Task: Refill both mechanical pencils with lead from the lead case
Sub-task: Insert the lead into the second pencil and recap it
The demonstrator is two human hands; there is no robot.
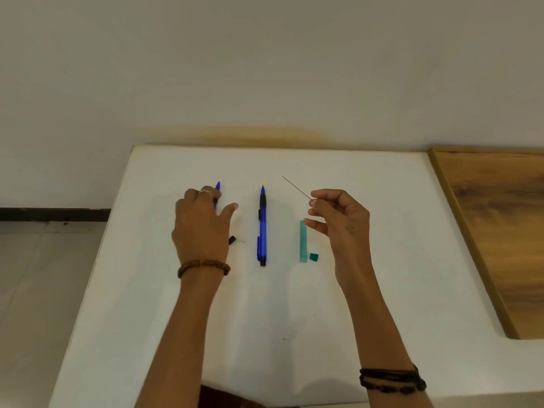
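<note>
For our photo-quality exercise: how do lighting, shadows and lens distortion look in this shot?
Head view: soft, even light; faint shadows under both hands on the white table; no glare; wide-angle lens splays the table edges; the thin grey lead stays sharp.

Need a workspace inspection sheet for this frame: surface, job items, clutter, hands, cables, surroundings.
Surface: white table, one small dark speck.
Job's things: middle pencil lying flat; left pencil under left hand; green lead case open, its cap beside it; black cap lying loose.
Clutter: nothing seen.
Hands: left hand grips left pencil; right hand pinches a lead.
Cables: nothing seen.
Surroundings: wooden board at right, pale wall behind.
</note>
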